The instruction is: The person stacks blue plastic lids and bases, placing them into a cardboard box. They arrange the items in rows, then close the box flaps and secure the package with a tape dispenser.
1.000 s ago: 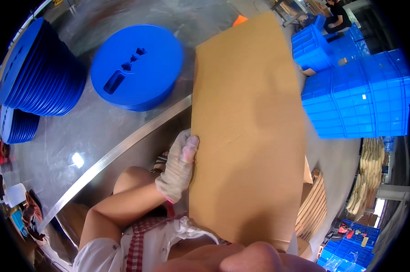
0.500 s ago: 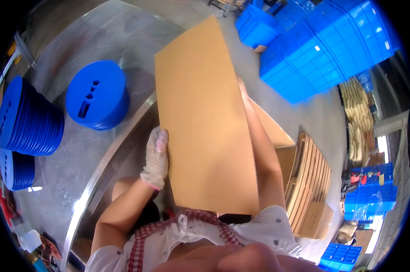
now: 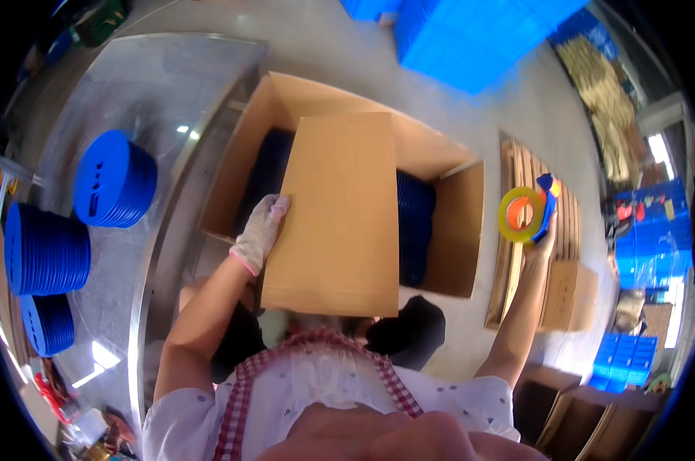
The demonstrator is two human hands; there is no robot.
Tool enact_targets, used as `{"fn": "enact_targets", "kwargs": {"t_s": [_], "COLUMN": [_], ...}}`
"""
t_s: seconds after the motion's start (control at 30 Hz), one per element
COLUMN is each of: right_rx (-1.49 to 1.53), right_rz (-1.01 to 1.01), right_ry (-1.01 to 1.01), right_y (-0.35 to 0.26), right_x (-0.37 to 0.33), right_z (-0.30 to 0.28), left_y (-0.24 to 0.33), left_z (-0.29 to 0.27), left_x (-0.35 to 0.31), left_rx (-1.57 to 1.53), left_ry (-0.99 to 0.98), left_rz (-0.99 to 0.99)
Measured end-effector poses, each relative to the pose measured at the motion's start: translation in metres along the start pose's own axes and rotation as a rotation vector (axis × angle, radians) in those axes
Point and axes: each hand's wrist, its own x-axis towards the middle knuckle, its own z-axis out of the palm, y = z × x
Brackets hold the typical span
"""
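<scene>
My left hand point(image 3: 260, 234), in a pale glove with a pink cuff, grips the left edge of a brown cardboard panel point(image 3: 336, 211). The panel slants in front of me over a large open carton point(image 3: 455, 223). On both sides of the panel, stacks of dark blue ribbed discs point(image 3: 414, 223) show inside the carton; the panel hides its middle. Out to the right, my bare right hand point(image 3: 543, 242) is closed around a blue tape dispenser point(image 3: 549, 203) carrying a yellow roll with an orange core.
On the metal table point(image 3: 170, 100) at left stand several stacks of blue discs point(image 3: 117, 180). A wooden pallet point(image 3: 509, 269) and a small carton point(image 3: 566, 300) lie at right. Blue crates point(image 3: 478, 46) rise at the far side. More open boxes point(image 3: 578, 415) sit at the lower right.
The panel has come down nearer to me, revealing the carton of discs. My right hand, partly hidden behind the panel before, is now out at right with the tape dispenser.
</scene>
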Motion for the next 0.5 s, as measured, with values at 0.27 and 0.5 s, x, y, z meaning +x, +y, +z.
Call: {"fn": "enact_targets", "kwargs": {"t_s": [0.27,0.5], "right_rx": [-0.300,-0.443], "right_rz": [0.146,0.141], "right_ry": [0.019,-0.112], "right_y": [0.039,0.086], "right_x": [-0.007,0.014], "right_z": [-0.064,-0.029], "left_y": [-0.029,-0.064], "left_z": [0.021,0.021], "left_x": [0.012,0.025], "left_rx": [0.068,0.221], "left_ry": [-0.040,-0.052], "left_rz": [-0.198,-0.292]}}
